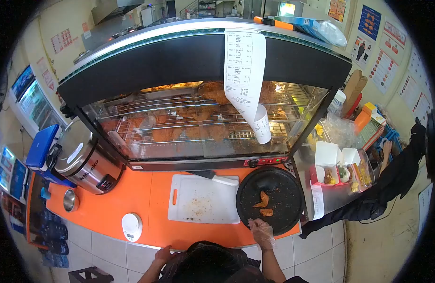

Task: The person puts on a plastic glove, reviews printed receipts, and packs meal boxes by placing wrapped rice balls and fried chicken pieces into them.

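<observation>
My right hand (262, 232), in a clear plastic glove, reaches over the near rim of a round black pan (286, 198). Its fingers are slightly apart, with nothing visible in them. Just beyond the fingertips lie two pieces of fried chicken (262, 200), with crumbs around them. My left hand (163, 254), bare, rests at the front edge of the orange counter (154, 198) and holds no object that I can see. Left of the pan is a white cutting board (201, 207) with crumbs; a knife with a white handle (225, 180) lies across its far edge.
A glass warming cabinet (203, 61) with fried chicken stands behind, a long receipt (246, 70) hanging on it. At left are a steel rice cooker (92, 162), a metal cup (70, 200) and a kitchen scale (131, 226). Food boxes (323, 177) and a co-worker's arm (385, 153) are at right.
</observation>
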